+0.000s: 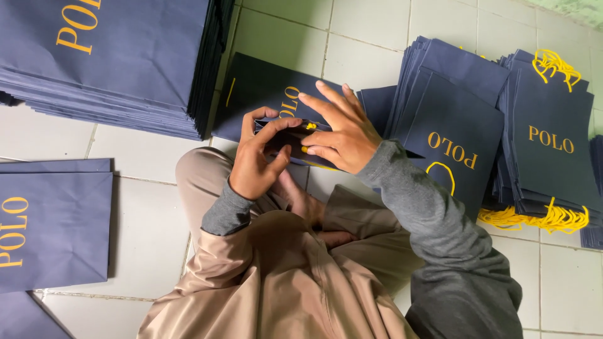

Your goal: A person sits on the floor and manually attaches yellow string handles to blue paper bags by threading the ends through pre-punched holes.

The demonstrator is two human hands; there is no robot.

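Both hands are right in the middle of things, over the person's lap, working on one navy paper bag that lies folded flat just above the knees. The left hand has its grip closed on the bag's near edge, thumb on top and fingers curled under. The right hand rests on the bag with fingers spread, its thumb and forefinger pinching a yellow cord at the bag's top (only a short bit of cord shows). Far left, a tall stack of flat navy bags sits on the tiled floor. To the right, a leaning pile of finished bags shows yellow cord handles spilling out at the near side. At the near left, more flat navy sheets lie on the tiles.
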